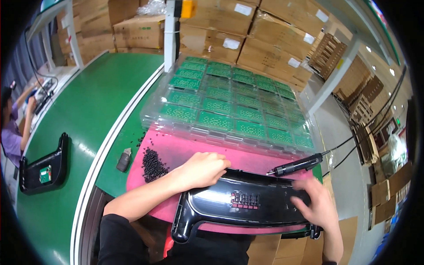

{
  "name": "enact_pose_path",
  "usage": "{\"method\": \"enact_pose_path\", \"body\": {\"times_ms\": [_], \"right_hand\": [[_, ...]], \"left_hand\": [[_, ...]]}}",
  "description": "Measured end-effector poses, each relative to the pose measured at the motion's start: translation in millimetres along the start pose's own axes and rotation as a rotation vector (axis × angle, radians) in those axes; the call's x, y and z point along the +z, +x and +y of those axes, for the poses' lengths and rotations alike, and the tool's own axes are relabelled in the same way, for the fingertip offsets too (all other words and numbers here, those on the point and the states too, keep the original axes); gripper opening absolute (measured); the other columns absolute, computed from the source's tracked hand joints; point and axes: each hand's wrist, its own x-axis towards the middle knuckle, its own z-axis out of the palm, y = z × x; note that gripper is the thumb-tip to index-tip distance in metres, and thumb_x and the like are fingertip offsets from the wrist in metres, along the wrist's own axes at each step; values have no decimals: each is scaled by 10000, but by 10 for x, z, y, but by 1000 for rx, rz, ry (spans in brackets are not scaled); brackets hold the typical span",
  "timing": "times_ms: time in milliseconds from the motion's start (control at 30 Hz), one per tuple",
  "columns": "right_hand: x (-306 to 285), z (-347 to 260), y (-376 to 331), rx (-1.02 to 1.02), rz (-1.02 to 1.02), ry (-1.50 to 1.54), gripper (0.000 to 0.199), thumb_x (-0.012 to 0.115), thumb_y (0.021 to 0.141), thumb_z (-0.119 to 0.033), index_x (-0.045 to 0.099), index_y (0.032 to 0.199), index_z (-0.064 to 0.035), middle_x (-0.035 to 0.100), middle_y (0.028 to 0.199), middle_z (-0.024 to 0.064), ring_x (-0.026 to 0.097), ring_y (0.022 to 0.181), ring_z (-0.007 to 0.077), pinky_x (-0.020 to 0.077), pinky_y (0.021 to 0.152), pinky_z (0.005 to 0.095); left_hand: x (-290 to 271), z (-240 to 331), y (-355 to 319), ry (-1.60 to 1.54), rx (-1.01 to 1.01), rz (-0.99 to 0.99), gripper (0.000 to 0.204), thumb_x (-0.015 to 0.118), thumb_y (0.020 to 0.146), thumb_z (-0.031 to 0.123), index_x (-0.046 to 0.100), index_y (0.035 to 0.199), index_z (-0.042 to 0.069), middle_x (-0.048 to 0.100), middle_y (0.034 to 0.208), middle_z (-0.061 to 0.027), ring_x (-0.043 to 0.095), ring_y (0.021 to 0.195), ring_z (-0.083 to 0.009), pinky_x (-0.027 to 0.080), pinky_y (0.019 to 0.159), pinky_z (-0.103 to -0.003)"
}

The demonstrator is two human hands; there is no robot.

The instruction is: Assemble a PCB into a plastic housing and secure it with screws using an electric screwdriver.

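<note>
In front of me a long curved black plastic housing (260, 198) lies glossy side up, with a small group of rectangular cut-outs through which pink shows. My left hand (204, 170) is at its far left edge, fingers curled inward; what they hold, if anything, is hidden. Over the housing's right end is my right hand (316, 201), thumb and fingers apart and slightly blurred, with nothing seen in it. A black electric screwdriver (298, 164) lies just beyond, its tip pointing left. A heap of tiny black parts (153, 165) sits left of my left hand.
Under the housing is a pink mat (176, 143). Clear plastic trays of green circuit boards (216, 119) stand behind it. A dark wrapped blade-like tool (124, 160) lies at left. Another black housing (46, 170) sits on the green bench near a co-worker (15, 128). Cardboard boxes (212, 42) are stacked behind.
</note>
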Motion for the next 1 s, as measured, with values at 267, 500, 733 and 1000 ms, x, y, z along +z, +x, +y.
{"method": "enact_pose_path", "body": {"times_ms": [267, 500, 733, 1000], "right_hand": [[967, -537, 2520, -352, 76, 82, 369, 602, 889, -159, 538, 1232, -43, 487, 1349, 197, 467, 1270, 382, 390, 1064, 437], [1920, -792, 3613, -206, -7, -185, 542, 457, 968, -388, 469, 1384, -40, 321, 1529, 179, 285, 1428, 342, 253, 1164, 481], [1515, -809, 3314, -266, 175, 32, 624, 501, 875, -234, 362, 1409, 57, 332, 1514, 169, 249, 1411, 370, 195, 1164, 457], [485, -287, 1642, -239, 78, 922, 839, 598, 693, -58, 342, 1490, -12, 251, 1567, 128, 279, 1408, 248, 230, 1122, 373]], "left_hand": [[199, -35, -63, 83, 38, 279, 190, 665, 686, 66, 641, 868, 14, 661, 834, -137, 678, 822, -307, 578, 682, -419], [290, -53, -106, 59, 0, 334, 187, 663, 695, 67, 639, 874, 18, 657, 842, -126, 665, 827, -287, 569, 704, -392], [98, 37, -88, 105, -64, 407, 275, 629, 880, 227, 583, 1021, -5, 608, 924, -144, 591, 945, -309, 475, 818, -416], [-221, 87, -157, 63, -62, 971, 920, 787, 766, 213, 215, 1435, -55, 232, 1500, -268, 271, 1341, -446, 238, 1094, -529]]}}
